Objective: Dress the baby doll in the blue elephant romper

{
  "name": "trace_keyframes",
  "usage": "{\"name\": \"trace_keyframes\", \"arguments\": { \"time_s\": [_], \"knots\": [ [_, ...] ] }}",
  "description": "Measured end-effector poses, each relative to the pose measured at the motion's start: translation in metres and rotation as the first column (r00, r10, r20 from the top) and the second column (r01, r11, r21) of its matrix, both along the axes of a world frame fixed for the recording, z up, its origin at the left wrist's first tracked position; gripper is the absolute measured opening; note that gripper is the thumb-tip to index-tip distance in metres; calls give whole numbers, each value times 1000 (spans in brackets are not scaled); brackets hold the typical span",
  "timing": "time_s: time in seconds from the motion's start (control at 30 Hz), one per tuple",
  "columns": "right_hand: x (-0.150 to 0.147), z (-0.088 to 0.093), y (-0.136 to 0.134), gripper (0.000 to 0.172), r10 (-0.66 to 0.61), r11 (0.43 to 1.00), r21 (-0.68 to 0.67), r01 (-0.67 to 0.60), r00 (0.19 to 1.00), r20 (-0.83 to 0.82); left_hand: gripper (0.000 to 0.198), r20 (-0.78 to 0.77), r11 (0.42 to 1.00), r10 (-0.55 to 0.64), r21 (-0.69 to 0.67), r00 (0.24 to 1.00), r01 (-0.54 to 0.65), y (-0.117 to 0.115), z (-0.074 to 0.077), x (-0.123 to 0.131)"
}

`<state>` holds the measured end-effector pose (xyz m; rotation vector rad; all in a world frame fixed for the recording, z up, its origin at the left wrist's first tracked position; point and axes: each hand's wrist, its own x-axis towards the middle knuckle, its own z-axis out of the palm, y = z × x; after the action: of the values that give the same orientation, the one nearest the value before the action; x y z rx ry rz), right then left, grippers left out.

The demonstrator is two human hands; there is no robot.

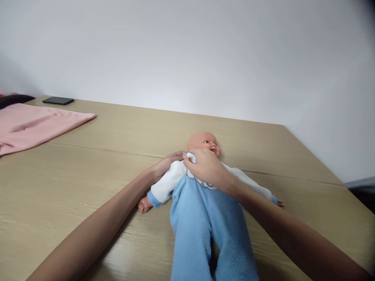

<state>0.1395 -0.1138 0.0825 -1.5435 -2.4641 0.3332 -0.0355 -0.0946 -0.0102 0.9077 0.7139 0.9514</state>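
A baby doll (202, 139) lies on its back on the table, its head at the far end and turned to the right. It wears a romper (193, 218) with a white top, white sleeves and fuzzy blue legs. My right hand (206, 166) lies across the chest, thumb and fingers closed on the white collar (191, 157) near the neck. From the left, my left hand (168, 164) reaches round the doll's shoulder, its fingertips at the same collar edge, meeting the right fingers. The left thumb is hidden. The romper's feet run out of view at the bottom.
A pink cloth (38, 123) is spread at the left of the wooden table (117, 128). Behind it lie a black phone (58, 100) and a dark curved object (16, 100). A pale wall (187, 58) stands behind the table. Two seams cross the tabletop.
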Motion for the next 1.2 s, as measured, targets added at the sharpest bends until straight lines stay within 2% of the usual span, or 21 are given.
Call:
{"name": "trace_keyframes", "arguments": {
  "time_s": [0.07,0.17,0.23,0.3,0.37,0.43,0.53,0.6,0.7,0.8,0.87,0.93,0.97,1.03,1.13,1.2],
  "knots": [
    [4,1,-3,31,-32,999,6,32,999,11,21,-12,997,-67,-29,998,67,2,-1,4],
    [11,3,-10,33,-52,999,2,52,996,76,26,-43,996,-86,-31,995,85,-4,1,4],
    [15,5,-12,34,-45,999,-10,46,992,120,29,-88,997,-77,-6,993,77,-11,10,-1],
    [18,8,-13,33,-47,999,-19,50,987,152,35,-244,991,-97,67,965,117,-18,24,-10],
    [20,10,-12,33,-61,998,-13,64,983,175,49,-504,963,-122,148,855,225,-24,42,-21],
    [22,12,-12,33,-86,996,4,87,974,209,66,-731,927,-153,128,665,353,-29,59,-31],
    [24,13,-15,32,-149,989,47,141,949,277,74,-882,900,-176,36,437,434,-35,75,-42],
    [27,13,-19,32,-188,982,77,172,938,291,68,-916,900,-130,52,380,433,-37,79,-44],
    [34,13,-24,34,-193,980,92,175,948,252,65,-931,901,-65,99,359,423,-37,74,-45],
    [52,15,-25,36,-137,991,28,134,980,146,65,-926,899,-55,117,373,423,-35,64,-44],
    [72,16,-23,39,-49,992,-114,51,999,24,65,-908,901,-42,145,417,408,-33,59,-43],
    [100,17,-22,44,43,951,-298,-84,989,-142,64,-885,908,-36,166,465,386,-31,56,-42],
    [114,16,-23,47,62,916,-375,-143,973,-220,64,-873,910,-43,166,486,379,-30,55,-41],
    [143,11,-29,51,12,882,-448,-144,958,-285,63,-853,915,-61,159,518,370,-28,54,-39],
    [174,-3,-48,47,-48,920,-385,-76,952,-301,61,-854,907,-84,147,514,394,-26,53,-36],
    [188,-17,-64,37,-59,978,-210,-8,949,-309,63,-875,901,-78,143,477,409,-28,54,-36]
  ]
}}
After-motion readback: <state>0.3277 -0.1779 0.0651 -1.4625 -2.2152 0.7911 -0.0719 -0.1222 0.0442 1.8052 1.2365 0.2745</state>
